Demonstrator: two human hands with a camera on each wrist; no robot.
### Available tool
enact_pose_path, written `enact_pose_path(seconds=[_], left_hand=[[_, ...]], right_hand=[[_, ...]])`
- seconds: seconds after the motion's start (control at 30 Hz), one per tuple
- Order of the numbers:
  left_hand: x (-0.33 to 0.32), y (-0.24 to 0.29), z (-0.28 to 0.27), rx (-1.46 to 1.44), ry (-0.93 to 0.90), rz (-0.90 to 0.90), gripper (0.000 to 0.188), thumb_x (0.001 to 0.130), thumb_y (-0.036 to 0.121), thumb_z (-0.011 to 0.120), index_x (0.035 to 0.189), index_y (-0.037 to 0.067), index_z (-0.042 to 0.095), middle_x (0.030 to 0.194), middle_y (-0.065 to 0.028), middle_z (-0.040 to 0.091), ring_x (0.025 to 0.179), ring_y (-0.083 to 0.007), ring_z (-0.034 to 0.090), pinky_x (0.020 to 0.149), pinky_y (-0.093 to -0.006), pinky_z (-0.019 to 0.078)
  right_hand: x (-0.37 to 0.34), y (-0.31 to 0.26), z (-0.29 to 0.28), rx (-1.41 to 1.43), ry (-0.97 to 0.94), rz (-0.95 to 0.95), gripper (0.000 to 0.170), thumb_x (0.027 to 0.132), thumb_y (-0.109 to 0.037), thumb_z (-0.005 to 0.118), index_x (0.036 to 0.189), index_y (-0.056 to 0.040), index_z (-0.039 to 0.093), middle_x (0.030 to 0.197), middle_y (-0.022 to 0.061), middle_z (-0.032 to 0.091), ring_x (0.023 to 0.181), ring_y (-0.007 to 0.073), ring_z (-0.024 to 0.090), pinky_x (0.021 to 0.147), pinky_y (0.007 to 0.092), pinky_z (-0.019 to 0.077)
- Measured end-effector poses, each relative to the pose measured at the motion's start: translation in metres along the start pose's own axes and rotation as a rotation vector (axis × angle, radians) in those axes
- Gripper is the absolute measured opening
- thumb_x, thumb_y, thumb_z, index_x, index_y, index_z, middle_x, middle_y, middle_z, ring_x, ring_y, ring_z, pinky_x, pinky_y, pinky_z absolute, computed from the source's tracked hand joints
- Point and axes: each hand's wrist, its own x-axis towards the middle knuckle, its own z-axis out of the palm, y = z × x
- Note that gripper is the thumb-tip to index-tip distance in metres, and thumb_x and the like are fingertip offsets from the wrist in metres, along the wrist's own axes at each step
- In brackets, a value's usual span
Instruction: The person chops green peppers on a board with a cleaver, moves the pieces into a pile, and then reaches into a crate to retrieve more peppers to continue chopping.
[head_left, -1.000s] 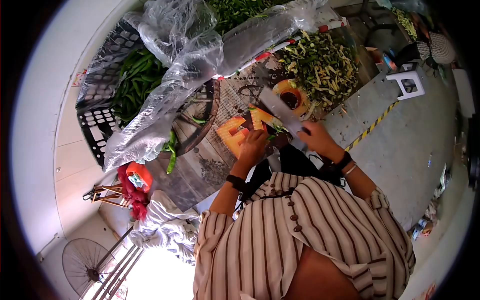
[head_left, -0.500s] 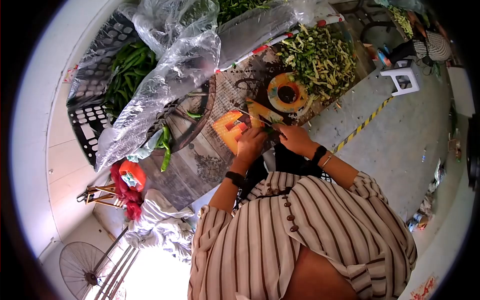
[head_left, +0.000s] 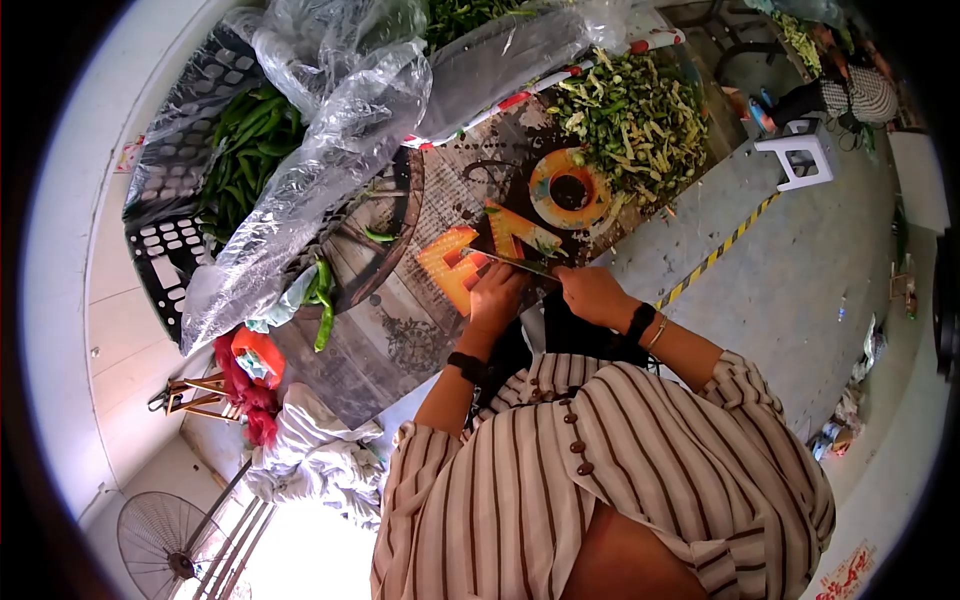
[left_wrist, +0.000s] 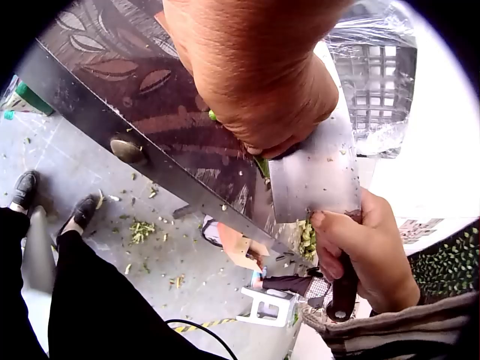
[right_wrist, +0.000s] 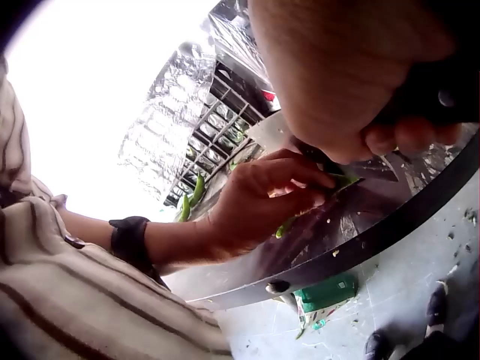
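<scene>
The left hand (head_left: 497,297) pinches a green pepper (right_wrist: 346,182) against the tabletop; in the right wrist view its fingers bend over the pepper, which shows on both sides of them. Gripped by its dark handle (left_wrist: 344,289), a broad cleaver (left_wrist: 315,176) is in the right hand (left_wrist: 367,251). The blade lies beside the left hand's fingertips, and its edge is partly hidden by that hand in the left wrist view. From the head, the blade (head_left: 515,262) appears thin, stretching leftward above the left hand. Small green bits cling to the metal.
Chopped peppers (head_left: 640,125) are heaped at the table's far right. Whole peppers (head_left: 245,150) fill a black crate (head_left: 160,265) at the left, partly under clear plastic (head_left: 330,150). Several loose peppers (head_left: 324,310) lie near the plastic. A white stool (head_left: 800,160) stands on the floor.
The right hand has moved left toward the left hand, and the cleaver has turned from a broad, slanting view to a thin line by the left fingers. The head view has shifted slightly.
</scene>
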Motion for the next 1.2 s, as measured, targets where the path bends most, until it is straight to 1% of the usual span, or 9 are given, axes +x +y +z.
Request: enact_pose_path(seconds=[0.23, 0.33, 0.4, 0.6, 0.7, 0.73, 0.93, 1.07, 1.2], left_hand=[[0.003, 0.001, -0.002, -0.019, -0.005, -0.014, 0.014, 0.07, 0.007, 0.063, 0.084, 0.009, 0.064, 0.089, -0.0042, 0.059, 0.082, -0.0232, 0.059, 0.066, -0.0313, 0.0492], [0.0, 0.004, -0.004, -0.035, -0.003, -0.014, 0.015, 0.069, 0.007, 0.063, 0.084, 0.009, 0.064, 0.089, -0.0034, 0.059, 0.082, -0.0232, 0.059, 0.066, -0.0311, 0.0493], [0.002, 0.005, -0.004, -0.029, -0.003, -0.024, 0.014, 0.069, 0.006, 0.062, 0.083, 0.009, 0.064, 0.089, -0.0027, 0.059, 0.082, -0.0226, 0.059, 0.065, -0.0304, 0.0494], [0.0, 0.002, 0.002, -0.037, -0.002, -0.03, 0.01, 0.07, 0.006, 0.061, 0.079, 0.01, 0.062, 0.084, -0.0023, 0.059, 0.081, -0.0206, 0.06, 0.064, -0.0292, 0.0494], [-0.007, -0.001, 0.006, -0.04, -0.002, -0.089, 0.01, 0.07, 0.006, 0.061, 0.08, 0.01, 0.063, 0.083, -0.0019, 0.059, 0.079, -0.0202, 0.06, 0.064, -0.0293, 0.0494], [-0.009, 0.001, 0.004, -0.044, -0.006, -0.097, 0.01, 0.07, 0.006, 0.061, 0.08, 0.01, 0.063, 0.083, -0.0019, 0.059, 0.079, -0.0202, 0.06, 0.064, -0.0293, 0.0494], [-0.004, 0.001, 0.001, -0.041, 0.027, -0.057, 0.011, 0.071, 0.006, 0.061, 0.081, 0.01, 0.063, 0.081, -0.0027, 0.058, 0.078, -0.0205, 0.059, 0.063, -0.0296, 0.0493], [-0.004, 0.001, 0.0, -0.033, 0.0, -0.052, 0.011, 0.071, 0.006, 0.061, 0.081, 0.01, 0.063, 0.08, -0.003, 0.057, 0.076, -0.0209, 0.059, 0.063, -0.0301, 0.0491], [-0.001, 0.003, -0.004, -0.079, 0.057, -0.055, 0.012, 0.07, 0.005, 0.061, 0.081, 0.009, 0.063, 0.08, -0.0032, 0.056, 0.076, -0.0216, 0.058, 0.062, -0.0307, 0.0489]], right_hand=[[0.008, -0.004, 0.002, -0.03, -0.034, 0.028, 0.014, 0.08, -0.011, 0.048, 0.089, -0.0014, 0.052, 0.064, 0.0171, 0.058, 0.059, 0.0359, 0.057, 0.053, 0.0456, 0.0444], [0.023, -0.011, 0.011, -0.005, -0.058, 0.06, 0.013, 0.076, -0.01, 0.049, 0.084, -0.0006, 0.052, 0.067, 0.0185, 0.059, 0.064, 0.0372, 0.059, 0.058, 0.0474, 0.0455], [0.035, -0.011, 0.018, 0.051, 0.051, -0.045, 0.014, 0.076, -0.01, 0.051, 0.085, -0.0001, 0.052, 0.067, 0.0191, 0.059, 0.064, 0.0369, 0.059, 0.059, 0.0472, 0.0458], [0.051, -0.005, 0.018, 0.097, 0.168, -0.007, 0.011, 0.075, -0.01, 0.051, 0.079, -0.0005, 0.054, 0.068, 0.0203, 0.059, 0.065, 0.0384, 0.058, 0.06, 0.047, 0.0459], [0.033, 0.001, 0.006, 0.05, 0.124, 0.021, 0.011, 0.076, -0.011, 0.05, 0.077, -0.0009, 0.055, 0.068, 0.0204, 0.059, 0.065, 0.0391, 0.058, 0.061, 0.0474, 0.0461], [0.026, -0.006, -0.004, 0.023, 0.033, 0.063, 0.013, 0.076, -0.011, 0.048, 0.078, -0.0011, 0.056, 0.067, 0.0203, 0.059, 0.065, 0.0392, 0.058, 0.062, 0.0478, 0.0463], [0.009, -0.001, 0.0, 0.018, -0.055, 0.061, 0.014, 0.076, -0.01, 0.046, 0.081, -0.0009, 0.055, 0.068, 0.0203, 0.06, 0.065, 0.0387, 0.059, 0.062, 0.0484, 0.0463], [0.01, 0.0, 0.011, 0.043, -0.041, 0.081, 0.013, 0.078, -0.012, 0.049, 0.083, 0.0003, 0.053, 0.067, 0.0207, 0.057, 0.065, 0.0391, 0.057, 0.059, 0.0481, 0.0445], [0.028, -0.014, 0.015, 0.068, -0.016, 0.071, 0.013, 0.075, -0.01, 0.051, 0.083, 0.0001, 0.054, 0.07, 0.0206, 0.059, 0.067, 0.0386, 0.058, 0.062, 0.0477, 0.0463]])
